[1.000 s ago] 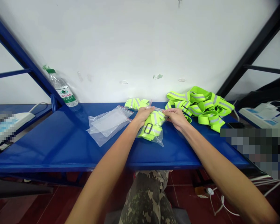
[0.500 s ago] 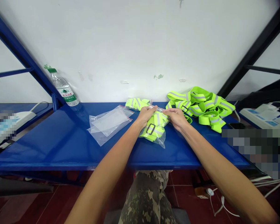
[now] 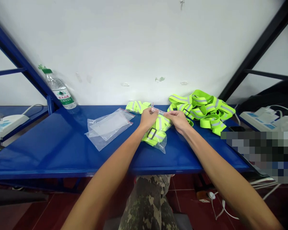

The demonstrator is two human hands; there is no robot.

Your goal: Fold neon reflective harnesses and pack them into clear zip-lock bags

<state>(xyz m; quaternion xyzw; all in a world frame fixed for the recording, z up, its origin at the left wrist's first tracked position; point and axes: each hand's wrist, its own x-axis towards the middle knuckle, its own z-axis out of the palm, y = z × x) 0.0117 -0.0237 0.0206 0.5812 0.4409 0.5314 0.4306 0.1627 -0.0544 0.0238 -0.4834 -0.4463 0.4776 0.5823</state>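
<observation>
A clear zip bag holds a folded neon-yellow reflective strap with a black buckle. Its top edge is pinched by my left hand on one side and my right hand on the other. The bag lies at the middle of the blue table, its bottom corner towards me. Just behind my left hand is another bagged reflective strap. Loose neon-yellow reflective straps are heaped to the right of my right hand.
Clear zip bags lie overlapped on the blue table, left of my hands. A water bottle leans by the wall at the back left. White power strips and cables flank the table. A dark phone-like object lies at the right.
The whole view has shifted slightly, so things sit a little further left. My right hand has slid slightly along the bag's top edge; both hands keep their pinch.
</observation>
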